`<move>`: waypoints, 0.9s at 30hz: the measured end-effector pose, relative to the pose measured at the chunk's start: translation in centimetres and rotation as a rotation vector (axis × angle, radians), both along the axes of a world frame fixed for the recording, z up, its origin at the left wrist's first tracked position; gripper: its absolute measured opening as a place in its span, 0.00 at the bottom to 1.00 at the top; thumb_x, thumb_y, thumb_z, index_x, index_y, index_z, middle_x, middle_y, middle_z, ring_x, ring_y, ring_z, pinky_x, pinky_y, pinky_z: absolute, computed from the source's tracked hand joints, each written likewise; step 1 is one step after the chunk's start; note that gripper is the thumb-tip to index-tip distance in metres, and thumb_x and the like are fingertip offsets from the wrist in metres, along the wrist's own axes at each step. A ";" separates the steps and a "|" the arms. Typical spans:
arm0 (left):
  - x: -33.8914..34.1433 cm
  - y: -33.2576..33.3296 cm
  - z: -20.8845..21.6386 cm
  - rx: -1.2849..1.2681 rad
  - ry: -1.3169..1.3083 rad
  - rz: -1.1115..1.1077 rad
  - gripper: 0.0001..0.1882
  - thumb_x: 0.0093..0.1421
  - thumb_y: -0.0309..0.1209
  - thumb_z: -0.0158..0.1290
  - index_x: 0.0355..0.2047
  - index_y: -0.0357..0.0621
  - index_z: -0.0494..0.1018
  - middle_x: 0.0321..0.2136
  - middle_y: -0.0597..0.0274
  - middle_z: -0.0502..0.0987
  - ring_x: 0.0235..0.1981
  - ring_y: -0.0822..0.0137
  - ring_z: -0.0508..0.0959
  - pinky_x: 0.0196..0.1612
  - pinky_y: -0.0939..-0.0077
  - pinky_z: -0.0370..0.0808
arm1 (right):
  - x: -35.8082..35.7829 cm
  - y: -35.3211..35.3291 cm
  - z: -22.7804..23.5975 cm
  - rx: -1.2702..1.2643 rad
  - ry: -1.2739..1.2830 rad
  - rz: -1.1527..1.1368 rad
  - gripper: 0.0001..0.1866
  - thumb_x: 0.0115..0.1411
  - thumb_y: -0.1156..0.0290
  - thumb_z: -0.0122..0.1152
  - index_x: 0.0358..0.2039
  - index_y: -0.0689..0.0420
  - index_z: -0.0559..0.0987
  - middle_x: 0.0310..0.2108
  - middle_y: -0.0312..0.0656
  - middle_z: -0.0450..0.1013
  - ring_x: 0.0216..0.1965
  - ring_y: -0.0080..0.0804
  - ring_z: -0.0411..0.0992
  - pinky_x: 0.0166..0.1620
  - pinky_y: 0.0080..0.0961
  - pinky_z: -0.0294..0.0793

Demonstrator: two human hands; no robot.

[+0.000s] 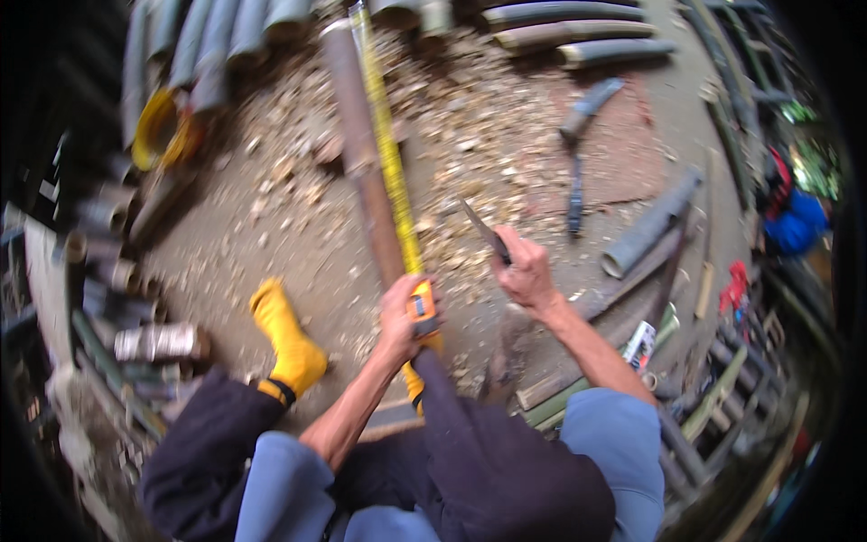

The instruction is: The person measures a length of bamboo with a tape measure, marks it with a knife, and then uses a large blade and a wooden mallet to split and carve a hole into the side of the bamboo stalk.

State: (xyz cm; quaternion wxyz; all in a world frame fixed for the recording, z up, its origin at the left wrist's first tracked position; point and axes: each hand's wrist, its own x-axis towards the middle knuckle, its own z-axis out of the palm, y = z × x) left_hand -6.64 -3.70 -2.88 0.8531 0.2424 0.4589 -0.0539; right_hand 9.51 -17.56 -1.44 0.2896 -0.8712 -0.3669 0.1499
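Note:
My left hand [397,321] is closed round a yellow and grey tape measure [422,303] just in front of my knees. Its yellow blade [390,167] runs out straight away from me along a brown bamboo pole [370,194], close beside its right side. Whether those fingers also grip the pole's near end is hidden. To the right, my right hand [526,273] is closed on a knife [485,232], whose dark, narrow blade points up and left. The knife is apart from the pole and the tape.
Wood chips [470,117] cover the ground. Cut bamboo lengths [212,54] line the far left, with others [573,34] at the far right. A dark-handled tool [575,194] lies right of the chips, near a bamboo tube [646,230]. My yellow-socked foot [293,339] is at left.

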 end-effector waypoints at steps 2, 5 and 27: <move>-0.4 1.3 0.4 0.060 -0.043 0.076 0.18 0.62 0.43 0.43 0.42 0.42 0.69 0.22 0.63 0.72 0.21 0.70 0.75 0.24 0.75 0.76 | 1.1 -0.2 0.6 0.061 0.005 -0.228 0.21 0.48 0.76 0.53 0.45 0.59 0.66 0.27 0.54 0.72 0.27 0.53 0.72 0.30 0.45 0.71; -0.4 2.7 0.0 0.234 -0.005 0.111 0.19 0.61 0.44 0.44 0.44 0.42 0.67 0.22 0.63 0.72 0.19 0.70 0.74 0.21 0.75 0.75 | 4.9 -3.1 -2.1 0.054 -0.114 -0.419 0.24 0.49 0.77 0.53 0.48 0.61 0.64 0.30 0.59 0.71 0.31 0.56 0.70 0.35 0.46 0.70; -7.4 28.8 -8.3 1.819 0.445 -0.299 0.22 0.48 0.29 0.55 0.44 0.35 0.67 0.40 0.41 0.71 0.43 0.51 0.73 0.45 0.64 0.71 | 27.5 -4.0 -13.0 -0.152 -0.086 -0.727 0.34 0.54 0.53 0.60 0.55 0.61 0.64 0.51 0.56 0.67 0.51 0.48 0.67 0.53 0.36 0.63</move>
